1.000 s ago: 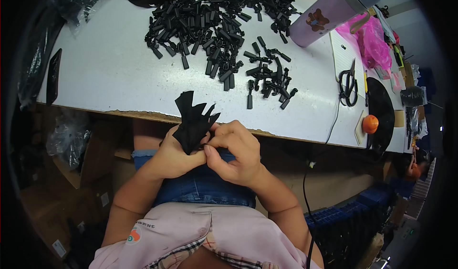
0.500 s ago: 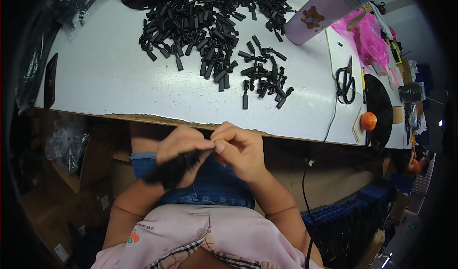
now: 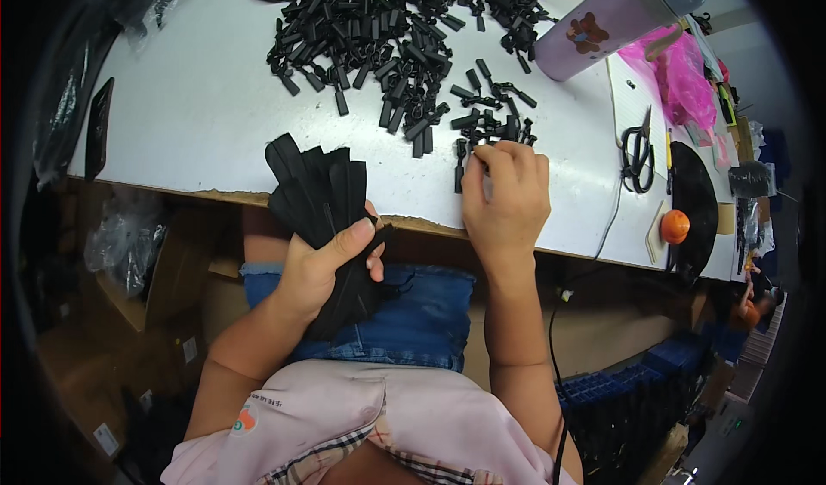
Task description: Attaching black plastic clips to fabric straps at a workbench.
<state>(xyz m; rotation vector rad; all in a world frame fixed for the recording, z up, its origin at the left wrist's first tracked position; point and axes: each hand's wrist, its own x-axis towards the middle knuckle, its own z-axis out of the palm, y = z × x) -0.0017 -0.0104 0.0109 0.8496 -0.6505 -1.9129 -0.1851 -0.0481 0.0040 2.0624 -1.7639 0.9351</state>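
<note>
My left hand (image 3: 323, 261) is closed around a fanned bundle of black zipper strips (image 3: 323, 192), held over my lap at the table's near edge. My right hand (image 3: 509, 197) is over the table with its fingers bent down into the near side of a small group of black zipper pulls (image 3: 490, 123). Its fingertips are close together there; whatever lies between them is hidden. One loose pull (image 3: 459, 166) lies just left of that hand. Farther back is a large heap of the same pulls (image 3: 370, 33).
A lilac tumbler (image 3: 585, 37) stands behind the small group. To the right lie black scissors (image 3: 637, 154), a notepad (image 3: 624, 98), an orange round object (image 3: 674, 226) and a pink plastic bag (image 3: 684, 80). A dark flat phone-like object (image 3: 100, 129) is at the left. A cord (image 3: 613, 218) crosses the front edge.
My hands were together over my lap and have parted. The right one has moved up and right to the small group of pulls. The bundle in my left hand now points up, fanned out.
</note>
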